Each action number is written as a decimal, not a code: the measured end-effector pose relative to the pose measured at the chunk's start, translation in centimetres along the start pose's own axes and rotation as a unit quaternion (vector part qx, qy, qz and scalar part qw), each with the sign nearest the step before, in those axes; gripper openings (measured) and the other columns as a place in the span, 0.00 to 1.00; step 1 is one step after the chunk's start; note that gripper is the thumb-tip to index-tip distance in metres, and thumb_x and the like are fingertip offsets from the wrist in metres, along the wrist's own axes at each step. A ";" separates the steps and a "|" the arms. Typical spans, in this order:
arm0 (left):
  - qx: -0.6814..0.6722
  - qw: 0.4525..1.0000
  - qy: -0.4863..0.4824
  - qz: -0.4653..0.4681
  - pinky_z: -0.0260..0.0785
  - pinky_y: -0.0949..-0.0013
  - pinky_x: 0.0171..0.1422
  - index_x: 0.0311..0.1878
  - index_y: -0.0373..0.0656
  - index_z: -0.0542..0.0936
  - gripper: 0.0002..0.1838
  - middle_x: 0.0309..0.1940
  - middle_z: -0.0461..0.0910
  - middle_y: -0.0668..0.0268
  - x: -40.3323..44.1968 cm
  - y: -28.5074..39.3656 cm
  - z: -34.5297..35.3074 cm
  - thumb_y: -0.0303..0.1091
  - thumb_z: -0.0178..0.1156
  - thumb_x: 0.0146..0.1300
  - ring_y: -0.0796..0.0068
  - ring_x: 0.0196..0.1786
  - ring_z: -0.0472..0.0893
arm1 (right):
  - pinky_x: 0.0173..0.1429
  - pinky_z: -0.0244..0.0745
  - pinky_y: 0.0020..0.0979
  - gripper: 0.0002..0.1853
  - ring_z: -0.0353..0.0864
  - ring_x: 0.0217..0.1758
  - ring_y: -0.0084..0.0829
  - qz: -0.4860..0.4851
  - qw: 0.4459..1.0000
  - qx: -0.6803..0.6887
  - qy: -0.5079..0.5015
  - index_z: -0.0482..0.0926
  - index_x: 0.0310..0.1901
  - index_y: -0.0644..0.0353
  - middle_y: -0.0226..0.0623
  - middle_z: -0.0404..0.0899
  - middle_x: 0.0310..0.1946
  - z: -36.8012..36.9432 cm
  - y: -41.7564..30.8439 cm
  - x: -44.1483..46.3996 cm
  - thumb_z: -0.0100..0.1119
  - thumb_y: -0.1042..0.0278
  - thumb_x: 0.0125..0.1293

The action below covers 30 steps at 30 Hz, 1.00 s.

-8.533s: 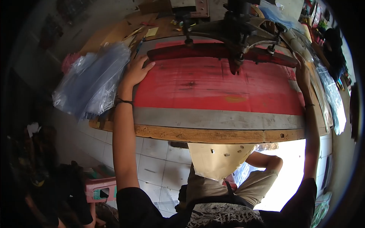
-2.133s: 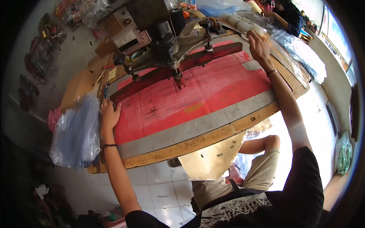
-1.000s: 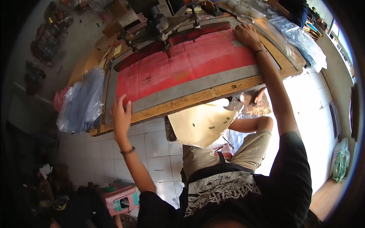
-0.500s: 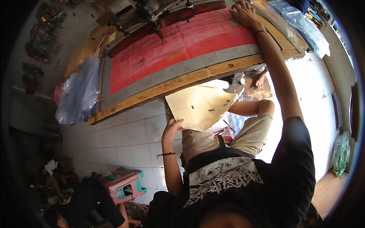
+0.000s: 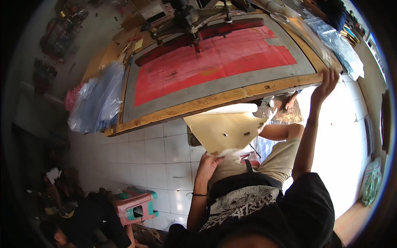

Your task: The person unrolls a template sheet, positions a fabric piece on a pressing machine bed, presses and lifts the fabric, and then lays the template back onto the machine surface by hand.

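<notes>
My left hand [image 5: 209,166] is closed on the lower edge of a cream sheet [image 5: 225,128] that hangs below the table front, over my lap. At the table's right front corner is my right hand [image 5: 326,84], blurred, its fingers raised beside the wooden edge [image 5: 231,96]. A red sheet [image 5: 215,62] lies on the grey board [image 5: 198,89] on the tabletop. Across its far side runs a dark red bar [image 5: 165,50], held under a black metal frame [image 5: 188,22].
Clear plastic bags [image 5: 97,99] hang at the table's left side, and more plastic [image 5: 337,43] lies at the right. A pink and green stool [image 5: 138,206] stands lower left, near a person in black [image 5: 93,219]. Another person's arm [image 5: 331,12] shows upper right.
My right hand has left the red sheet's right side for the table's front corner. My left hand came down from the board to the cream sheet and has shifted right along with its lower edge.
</notes>
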<state>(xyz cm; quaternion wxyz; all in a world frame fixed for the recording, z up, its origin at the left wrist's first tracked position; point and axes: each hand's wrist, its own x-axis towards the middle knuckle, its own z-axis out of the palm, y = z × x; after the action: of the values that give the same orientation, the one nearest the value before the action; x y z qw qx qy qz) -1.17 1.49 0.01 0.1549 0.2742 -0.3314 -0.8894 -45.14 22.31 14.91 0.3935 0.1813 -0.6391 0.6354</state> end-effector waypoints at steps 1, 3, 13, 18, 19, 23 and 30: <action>0.003 1.000 0.025 -0.018 0.75 0.55 0.67 0.61 0.33 0.70 0.19 0.58 0.76 0.56 -0.7 -0.9 -0.1 0.21 0.50 0.67 0.59 0.60 0.78 | 0.61 0.66 0.32 0.14 0.73 0.51 0.29 0.113 0.991 0.061 0.026 0.73 0.51 0.70 0.39 0.75 0.44 -2.4 -0.9 -4.5 0.47 0.67 0.76; 0.004 0.997 0.049 -0.051 0.75 0.55 0.67 0.60 0.34 0.71 0.18 0.58 0.75 0.57 -1.3 -1.5 0.9 0.22 0.53 0.67 0.60 0.60 0.78 | 0.51 0.67 0.31 0.16 0.74 0.45 0.31 0.202 0.979 -0.019 -0.026 0.75 0.46 0.69 0.37 0.74 0.41 -5.5 -3.1 -13.1 0.48 0.61 0.74; 0.044 0.993 0.013 -0.110 0.71 0.63 0.69 0.62 0.37 0.70 0.21 0.59 0.77 0.60 -2.1 -3.5 3.6 0.18 0.57 0.66 0.67 0.64 0.77 | 0.56 0.80 0.42 0.36 0.77 0.61 0.42 0.729 0.588 0.213 -0.277 0.61 0.71 0.58 0.46 0.73 0.60 -8.0 -6.5 -27.4 0.60 0.46 0.70; 0.071 0.992 -0.008 -0.105 0.77 0.62 0.63 0.65 0.35 0.67 0.22 0.57 0.78 0.53 -2.5 -3.4 5.0 0.22 0.57 0.69 0.60 0.56 0.82 | 0.56 0.81 0.39 0.21 0.82 0.54 0.38 0.724 0.624 0.223 -0.191 0.68 0.64 0.65 0.44 0.79 0.53 -8.8 -3.8 -30.0 0.53 0.76 0.69; 0.074 0.991 -0.016 -0.111 0.78 0.62 0.62 0.66 0.35 0.66 0.23 0.57 0.78 0.53 -2.6 -3.2 5.2 0.23 0.57 0.70 0.60 0.54 0.83 | 0.55 0.81 0.39 0.21 0.83 0.53 0.38 0.719 0.626 0.229 -0.197 0.68 0.64 0.65 0.44 0.79 0.53 -9.4 -3.4 -30.2 0.52 0.77 0.69; 0.135 0.973 -0.055 -0.180 0.82 0.64 0.49 0.70 0.36 0.65 0.26 0.45 0.85 0.52 -3.2 0.1 4.5 0.33 0.57 0.73 0.62 0.45 0.87 | 0.53 0.81 0.35 0.23 0.83 0.50 0.35 0.722 0.635 0.211 -0.179 0.67 0.63 0.66 0.43 0.79 0.50 -10.0 -3.8 -29.5 0.50 0.81 0.66; 0.695 0.700 -0.164 0.002 0.75 0.64 0.58 0.65 0.36 0.72 0.26 0.49 0.83 0.55 0.1 13.1 8.9 0.41 0.61 0.70 0.61 0.51 0.84 | 0.62 0.76 0.34 0.29 0.77 0.60 0.34 0.652 0.690 0.231 -0.214 0.61 0.69 0.63 0.43 0.73 0.59 -12.9 -3.1 -27.5 0.47 0.83 0.66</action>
<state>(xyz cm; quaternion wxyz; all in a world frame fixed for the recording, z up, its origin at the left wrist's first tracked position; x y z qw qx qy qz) -5.30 -3.62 14.43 -0.1344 0.1530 -0.8759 -0.4374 -22.20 26.86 -4.75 -0.3212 -0.0643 -0.4962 0.8040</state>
